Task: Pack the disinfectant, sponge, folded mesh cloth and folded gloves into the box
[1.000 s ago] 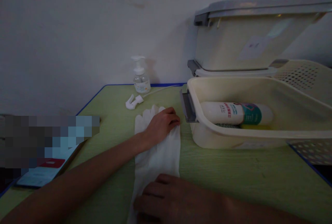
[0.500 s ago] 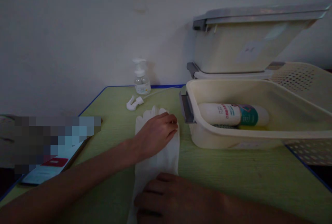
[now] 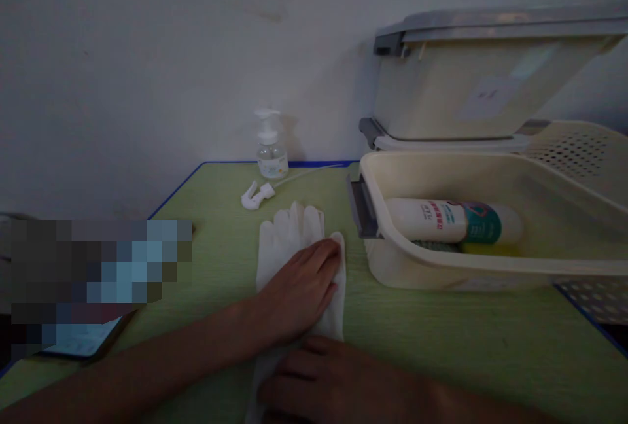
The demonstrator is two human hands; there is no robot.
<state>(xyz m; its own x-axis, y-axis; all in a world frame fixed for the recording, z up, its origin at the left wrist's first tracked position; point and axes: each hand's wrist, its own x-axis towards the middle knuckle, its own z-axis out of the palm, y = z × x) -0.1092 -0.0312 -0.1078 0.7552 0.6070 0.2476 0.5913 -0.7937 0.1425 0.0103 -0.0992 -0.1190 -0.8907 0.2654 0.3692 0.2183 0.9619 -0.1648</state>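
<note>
A white glove (image 3: 279, 247) lies flat on the green tabletop, its fingers pointing away from me. My left hand (image 3: 304, 286) rests on its palm area, fingers lying over the glove's rightmost finger and thumb apart from them. Lower down, my right hand (image 3: 324, 378) lies across the cuff part with bent, slightly separated fingers; shadow darkens it. Beyond the glove are a white spray trigger head (image 3: 258, 195) with a thin tube and a clear pump bottle (image 3: 272, 159).
On the right stands a cream plastic bin (image 3: 417, 264) holding a white and green bottle (image 3: 426, 220) on its side. Behind it are a lidded storage box (image 3: 441, 97) and a perforated basket (image 3: 589, 149). A phone (image 3: 83, 339), partly blurred, is at the left.
My left hand has slid slightly toward me along the glove, and more of the glove's fingers now show, the rightmost included. My right hand stays on the cuff. The view has shifted a little.
</note>
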